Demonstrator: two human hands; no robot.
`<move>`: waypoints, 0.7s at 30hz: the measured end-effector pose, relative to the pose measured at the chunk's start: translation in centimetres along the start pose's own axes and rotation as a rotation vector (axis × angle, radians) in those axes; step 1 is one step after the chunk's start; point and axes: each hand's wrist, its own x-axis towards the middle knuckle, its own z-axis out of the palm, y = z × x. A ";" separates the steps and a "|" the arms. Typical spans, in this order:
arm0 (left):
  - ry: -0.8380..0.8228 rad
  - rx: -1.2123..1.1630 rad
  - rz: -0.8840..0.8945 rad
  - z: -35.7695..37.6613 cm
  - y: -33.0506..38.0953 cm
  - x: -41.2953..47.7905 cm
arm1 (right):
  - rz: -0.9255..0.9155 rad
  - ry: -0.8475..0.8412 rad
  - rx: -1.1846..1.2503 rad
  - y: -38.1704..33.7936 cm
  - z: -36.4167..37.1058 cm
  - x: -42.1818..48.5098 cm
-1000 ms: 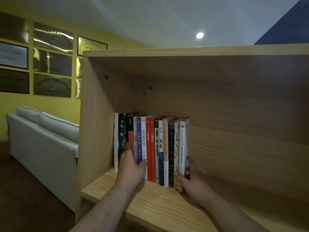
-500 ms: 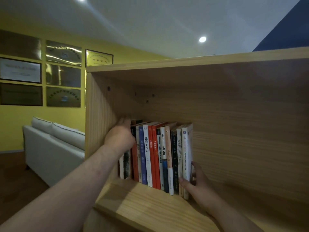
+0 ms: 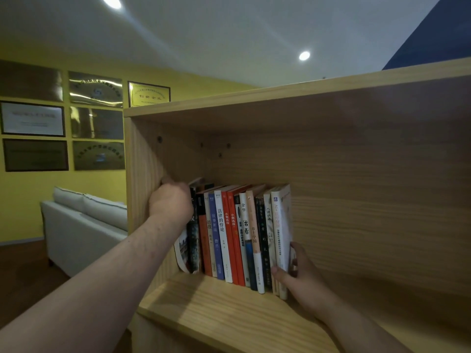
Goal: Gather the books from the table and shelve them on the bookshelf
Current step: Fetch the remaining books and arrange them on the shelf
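The left hand [image 3: 170, 203] curls its fingers over the tops of the leftmost volumes in the row of books [image 3: 229, 233]. The right hand [image 3: 302, 277] pinches the low end of the white book [image 3: 281, 230] at the row's right end, thumb on the spine. The row stands upright at the left end of the bookshelf [image 3: 216, 312], with a pale sofa [image 3: 84, 225] beyond to the left.

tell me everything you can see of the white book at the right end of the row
The white paperback has a pale spine with dark vertical lettering and a small blue mark near the top. It stands on end, slightly tilted, last in the row on the light wooden shelf, against a cream-spined book. The right hand pinches its lower part, thumb at the spine, fingers on the outer cover.
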 end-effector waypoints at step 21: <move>0.268 -0.285 -0.081 -2.0 -4.9 -7.5 | -0.008 0.020 -0.012 -0.4 -0.1 -0.4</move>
